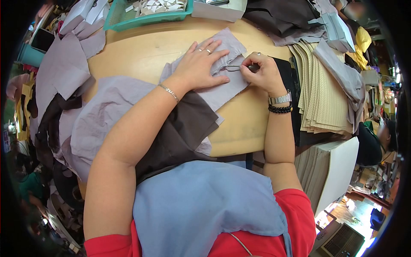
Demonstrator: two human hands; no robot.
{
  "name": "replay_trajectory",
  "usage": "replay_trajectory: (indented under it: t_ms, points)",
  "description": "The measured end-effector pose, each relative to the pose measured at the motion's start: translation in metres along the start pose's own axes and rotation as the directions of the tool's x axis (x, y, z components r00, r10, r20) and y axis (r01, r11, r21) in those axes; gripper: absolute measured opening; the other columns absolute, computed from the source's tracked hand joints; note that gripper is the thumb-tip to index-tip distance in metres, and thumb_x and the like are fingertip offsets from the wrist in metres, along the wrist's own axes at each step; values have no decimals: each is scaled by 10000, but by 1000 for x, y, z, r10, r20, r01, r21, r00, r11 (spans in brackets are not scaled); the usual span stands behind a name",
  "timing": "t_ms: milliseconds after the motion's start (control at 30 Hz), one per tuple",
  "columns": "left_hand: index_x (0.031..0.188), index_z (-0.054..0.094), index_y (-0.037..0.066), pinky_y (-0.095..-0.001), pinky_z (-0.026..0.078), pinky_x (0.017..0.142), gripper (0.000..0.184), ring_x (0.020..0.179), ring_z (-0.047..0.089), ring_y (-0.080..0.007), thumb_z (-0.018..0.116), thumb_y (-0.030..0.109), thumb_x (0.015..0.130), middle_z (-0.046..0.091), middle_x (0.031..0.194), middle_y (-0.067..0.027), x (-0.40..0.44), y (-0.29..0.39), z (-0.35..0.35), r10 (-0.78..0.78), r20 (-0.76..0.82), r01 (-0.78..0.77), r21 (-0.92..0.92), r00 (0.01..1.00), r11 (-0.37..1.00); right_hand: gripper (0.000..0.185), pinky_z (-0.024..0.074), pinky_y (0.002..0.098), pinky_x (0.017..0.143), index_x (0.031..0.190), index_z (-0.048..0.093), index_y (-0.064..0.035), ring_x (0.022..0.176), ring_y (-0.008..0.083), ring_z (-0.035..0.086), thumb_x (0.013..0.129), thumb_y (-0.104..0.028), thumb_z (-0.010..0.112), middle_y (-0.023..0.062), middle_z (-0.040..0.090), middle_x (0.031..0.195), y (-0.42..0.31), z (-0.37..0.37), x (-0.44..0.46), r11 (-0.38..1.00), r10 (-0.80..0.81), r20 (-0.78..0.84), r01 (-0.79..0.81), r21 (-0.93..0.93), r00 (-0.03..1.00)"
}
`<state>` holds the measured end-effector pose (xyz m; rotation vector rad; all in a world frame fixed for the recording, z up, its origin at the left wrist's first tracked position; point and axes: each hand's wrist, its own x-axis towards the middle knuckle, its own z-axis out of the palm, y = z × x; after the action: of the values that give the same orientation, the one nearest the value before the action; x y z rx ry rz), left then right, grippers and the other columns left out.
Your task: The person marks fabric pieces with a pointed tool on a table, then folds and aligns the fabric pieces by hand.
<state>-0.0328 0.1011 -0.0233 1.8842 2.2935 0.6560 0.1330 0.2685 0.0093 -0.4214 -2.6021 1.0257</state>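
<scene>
My left hand (200, 66) lies spread over a crumpled pale mauve cloth (227, 88) on the wooden table (239, 124). Just to its right, my right hand (261, 72) pinches the dark handle of a thin metal tool (233, 67), whose shaft points left to the cloth beside my left fingers. The tool's tip is too small to make out. A dark brown fabric piece (188, 124) runs from beneath my left forearm toward the table's near edge.
A teal tray (150, 21) of small pale pieces stands at the back, beside a white box (220, 10). Stacked cream sheets (323, 90) lie at the right. More mauve cloth (107, 107) spreads left. A co-worker (376, 137) is at the far right.
</scene>
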Motion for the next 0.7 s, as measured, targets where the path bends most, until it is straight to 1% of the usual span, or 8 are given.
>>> replay_trajectory:
  t_ms: [100, 200, 300, 400, 500, 700]
  points:
    - [1418, 500, 236, -557, 196, 1174, 774, 1462, 277, -280, 673, 627, 773, 360, 1556, -97, 0, 0, 1, 2, 8, -2, 1, 1000, 1000, 134, 484, 279, 619, 769, 669, -12, 632, 144, 614, 762, -137, 718, 68, 637, 693, 2, 0, -2, 999, 31, -13, -31, 37, 999]
    - [1430, 488, 246, -558, 188, 1177, 777, 1464, 272, -277, 666, 629, 778, 354, 1560, -93, 1, 0, 1, 1, 12, -2, 16, 1000, 1000, 138, 458, 250, 606, 768, 658, -13, 642, 81, 566, 774, -136, 720, 14, 619, 698, -1, -2, -7, 966, 50, 72, -67, 251, 996]
    - [1441, 475, 252, -556, 183, 1180, 784, 1466, 269, -276, 661, 629, 780, 349, 1564, -91, 0, 1, -1, -2, 23, 1, 35, 1000, 999, 137, 427, 223, 628, 774, 637, -13, 688, 48, 518, 798, -125, 712, -24, 600, 732, 2, -2, -12, 934, 71, 104, -103, 341, 992]
    - [1448, 466, 252, -555, 181, 1182, 787, 1467, 265, -275, 659, 626, 782, 344, 1567, -88, 0, 1, 0, -1, 25, 0, 43, 1000, 999, 127, 410, 216, 655, 779, 621, -16, 717, 46, 502, 818, -108, 700, -31, 594, 759, 8, -7, -15, 862, -33, 71, -7, 507, 997]
    - [1448, 464, 250, -553, 182, 1183, 787, 1467, 263, -277, 657, 623, 783, 341, 1568, -89, -1, 1, 1, -3, 21, 2, 39, 1000, 999, 126, 377, 205, 661, 777, 607, -24, 725, 37, 474, 833, -98, 692, -46, 571, 754, -1, -11, -17, 883, -16, 46, -8, 469, 999]
    - [1445, 467, 235, -551, 199, 1178, 793, 1463, 270, -288, 654, 625, 781, 346, 1562, -110, 0, -2, 3, 6, 10, -6, 24, 1000, 1000, 140, 340, 207, 617, 766, 598, -21, 708, 28, 441, 837, -102, 688, -47, 545, 755, 3, -18, -29, 870, 39, 58, -62, 490, 998]
